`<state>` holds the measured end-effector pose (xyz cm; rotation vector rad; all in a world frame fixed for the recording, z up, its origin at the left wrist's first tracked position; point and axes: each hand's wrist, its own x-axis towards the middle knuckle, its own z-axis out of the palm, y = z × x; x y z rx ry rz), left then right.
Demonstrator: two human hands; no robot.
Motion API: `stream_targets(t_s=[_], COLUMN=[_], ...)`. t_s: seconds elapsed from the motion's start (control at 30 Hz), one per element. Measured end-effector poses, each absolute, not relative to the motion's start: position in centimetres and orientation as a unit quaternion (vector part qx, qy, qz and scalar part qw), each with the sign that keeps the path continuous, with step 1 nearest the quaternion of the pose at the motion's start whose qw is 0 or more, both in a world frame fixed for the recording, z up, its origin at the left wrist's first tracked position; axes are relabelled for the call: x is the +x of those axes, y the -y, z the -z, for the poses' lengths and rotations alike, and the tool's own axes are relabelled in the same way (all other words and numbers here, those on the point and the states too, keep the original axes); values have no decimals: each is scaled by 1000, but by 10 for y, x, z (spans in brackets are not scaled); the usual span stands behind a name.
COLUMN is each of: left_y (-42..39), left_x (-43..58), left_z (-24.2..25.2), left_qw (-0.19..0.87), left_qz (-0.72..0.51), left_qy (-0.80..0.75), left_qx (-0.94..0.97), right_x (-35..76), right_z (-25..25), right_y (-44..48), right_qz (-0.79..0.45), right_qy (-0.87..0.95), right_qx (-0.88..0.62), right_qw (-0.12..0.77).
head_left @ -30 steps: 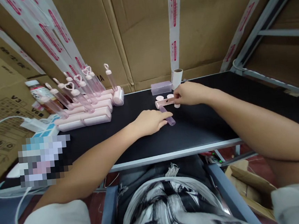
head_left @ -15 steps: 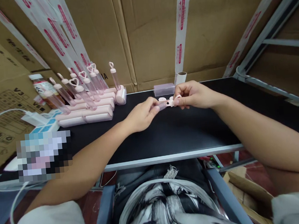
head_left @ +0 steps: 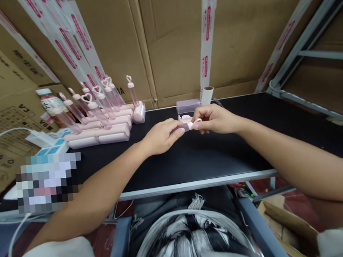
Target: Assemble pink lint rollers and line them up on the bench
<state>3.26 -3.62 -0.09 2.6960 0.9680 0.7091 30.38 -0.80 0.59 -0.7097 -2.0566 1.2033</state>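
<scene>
My left hand (head_left: 162, 136) is closed around a small clear tube (head_left: 185, 127), with much of the tube hidden by its fingers. At the tube's right end, my right hand (head_left: 215, 118) pinches a pink cap with a loop (head_left: 196, 122). The cap meets the tube's end; whether it is fully seated I cannot tell. Just behind the fingers, a pink part (head_left: 185, 118) with a rounded top rests on the black table (head_left: 209, 153), partly covered by my hands.
Several clear tubes with pink heart-loop caps (head_left: 92, 105) stand in pink bases (head_left: 112, 135) at the left. Nearby are a drink bottle (head_left: 49, 100) and a white-blue power strip (head_left: 57, 143). A translucent mauve box (head_left: 187, 105) and white roll (head_left: 207, 96) are behind my hands; cardboard (head_left: 176, 44) walls the back.
Both hands have come slightly nearer. The cap and tube end now meet in front of the pink part, which shows more clearly behind them.
</scene>
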Motion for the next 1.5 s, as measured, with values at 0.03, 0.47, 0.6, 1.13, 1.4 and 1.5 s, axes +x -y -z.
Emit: stream_targets(t_s=[0.03,0.47,0.6,1.13,1.4,1.5], left_y=[36,44,45,37,36,36], left_x=[32,36,36,32,33,31], left_z=[1,-4,-5,16,16,7], left_qw=[94,37,15,50,86,49], left_qz=[-230,-110,-99,-194,-233,-165], left_qy=[-327,-430,-437,-408,-385,-398], left_qx=[912,896,894,891,889,901], right_x=[303,298,293,277,275,274], right_z=[-5,13,23,39,40,38], right_y=[8,8,9,15,18,20], right_qz=[-461,-351,-354,-456,-443,-428], right_qy=[783,849,839,757,759,777], right_qx=[-270,-294,-294,-268,-279,-300], right_qw=[319,263,290,383,387,351])
